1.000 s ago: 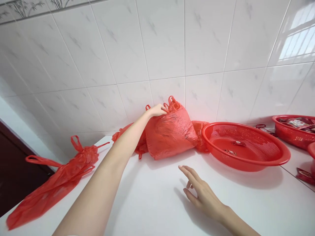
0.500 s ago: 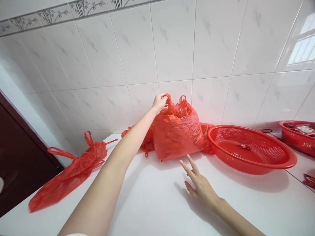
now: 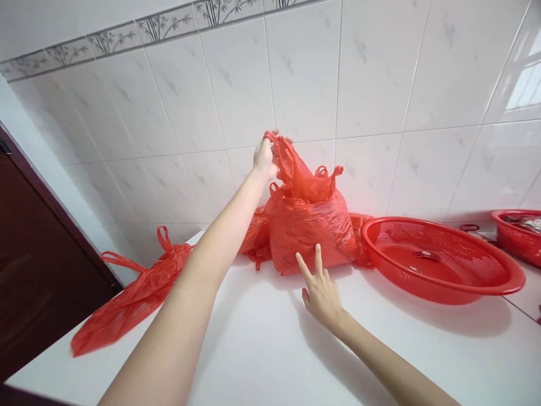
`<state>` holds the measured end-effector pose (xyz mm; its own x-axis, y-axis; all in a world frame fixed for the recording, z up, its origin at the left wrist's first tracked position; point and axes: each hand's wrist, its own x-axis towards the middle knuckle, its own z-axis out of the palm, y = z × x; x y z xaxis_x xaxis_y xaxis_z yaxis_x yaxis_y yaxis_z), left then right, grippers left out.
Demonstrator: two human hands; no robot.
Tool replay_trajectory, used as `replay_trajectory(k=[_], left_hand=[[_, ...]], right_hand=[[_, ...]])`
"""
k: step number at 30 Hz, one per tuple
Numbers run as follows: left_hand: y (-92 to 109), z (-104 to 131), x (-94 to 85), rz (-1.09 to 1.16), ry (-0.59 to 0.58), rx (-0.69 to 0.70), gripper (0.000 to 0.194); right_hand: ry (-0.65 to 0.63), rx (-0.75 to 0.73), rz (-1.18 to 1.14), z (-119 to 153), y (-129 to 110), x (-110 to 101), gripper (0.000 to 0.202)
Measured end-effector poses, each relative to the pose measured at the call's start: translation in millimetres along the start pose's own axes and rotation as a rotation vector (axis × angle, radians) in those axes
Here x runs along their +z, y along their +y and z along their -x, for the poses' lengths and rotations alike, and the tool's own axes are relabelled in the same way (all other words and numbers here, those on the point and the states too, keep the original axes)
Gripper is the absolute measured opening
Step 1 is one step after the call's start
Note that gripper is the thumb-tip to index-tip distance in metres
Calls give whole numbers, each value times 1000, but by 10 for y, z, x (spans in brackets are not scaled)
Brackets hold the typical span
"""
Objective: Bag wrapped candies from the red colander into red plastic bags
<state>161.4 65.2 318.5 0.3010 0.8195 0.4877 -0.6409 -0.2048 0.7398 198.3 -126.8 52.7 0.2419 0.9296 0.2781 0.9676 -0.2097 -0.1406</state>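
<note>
A full red plastic bag [image 3: 310, 231] stands on the white table against the tiled wall, with more crumpled red bags stuffed in its open top. My left hand [image 3: 267, 158] is closed around the handle of a red carrier bag [image 3: 296, 169], which stretches up out of that opening. Its lower end is still inside the full bag. My right hand [image 3: 321, 293] hovers over the table in front of the full bag, index and middle fingers spread and nothing held.
On the left lies a flattened red carrier bag [image 3: 131, 304] with handles sticking up. To the right is a red mesh basket [image 3: 443, 287] holding a few small packets. Another red basket [image 3: 518, 239] with packets stands farther right. A dark door [image 3: 38, 270] is at the far left.
My left hand has risen, drawing a carrier bag partly up out of the full bag. My right hand has moved up and slightly left, closer to the full bag. The view has shifted slightly.
</note>
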Motion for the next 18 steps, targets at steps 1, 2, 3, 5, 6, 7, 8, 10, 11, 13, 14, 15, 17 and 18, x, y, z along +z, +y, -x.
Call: replay_trajectory(k=[1,2,3,5,6,7,8,10,11,13,14,15,17,18], left_hand=[[87,3,2,23,8,26,19],[179,10,-3,43,17,58,20],[273,21,-18,56,26,94,22],[447,59,-83,52,49,160,26],[521,90,-135,36,64,181,27],[583,132,-196,15,79,194,28],[632,186,-267,-6,94,201,28],[692,340,-419,-42,112,191,26],[704,441,-494,-61,114,172,25],[697,686,-631,-111,109,98,23],[679,827,-690,-138,108,44,22],[654,975,-744,-161,110,-17,22],[577,1284,-844,-194,116,-166,23],[526,1437,-894,-208,113,-253,23]], right_hand=[[-15,7,-3,-39,-31,-25,94],[-28,12,-6,-80,-57,-50,93],[-38,15,-9,-125,-78,-74,92],[-44,20,-12,-219,-107,-116,91],[-42,23,-11,-267,-117,-132,91],[-39,26,-10,-313,-125,-145,91],[-35,31,-8,-358,-132,-154,92],[-24,48,5,-440,-143,-164,94],[-19,57,13,-478,-146,-166,94],[-5,70,26,-550,-149,-171,87],[1,74,27,-585,-148,-174,81],[9,73,25,-618,-146,-178,75],[22,61,18,-677,-137,-187,68],[21,58,15,-699,-131,-190,69]])
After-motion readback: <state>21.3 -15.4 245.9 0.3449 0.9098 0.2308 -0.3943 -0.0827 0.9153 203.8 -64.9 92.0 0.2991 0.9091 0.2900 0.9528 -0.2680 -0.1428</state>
